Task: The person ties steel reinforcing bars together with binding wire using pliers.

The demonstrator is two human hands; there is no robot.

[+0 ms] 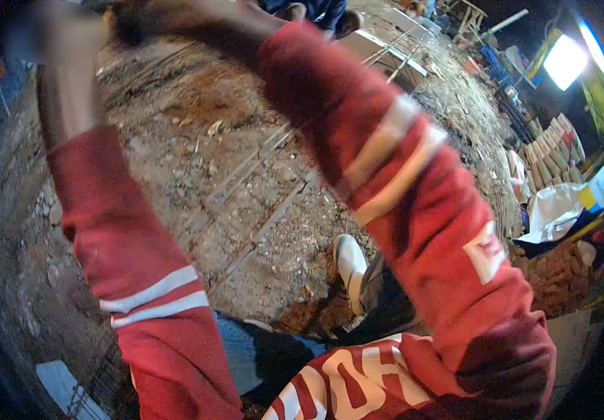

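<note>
Both my arms, in red sleeves with pale stripes, reach up to the top left of the head view. My left hand (72, 42) is smeared there, its fingers lost in the blur. Close beside it, my right hand (132, 22) is dark and partly cut off by the top edge. I cannot tell what, if anything, either hand holds. Below them spreads rough, stony ground (169, 168) with thin straight rods (267, 227) lying across it. A pale boot (349, 262) stands on the dirt below my right sleeve.
Another person in dark clothing (323, 12) is at the top centre. A pale board (379, 52) with rods over it lies nearby. To the right are stacked bags (554, 154), white sheeting (554, 210) and a bright lamp (566, 61). A pale panel (67, 388) lies at lower left.
</note>
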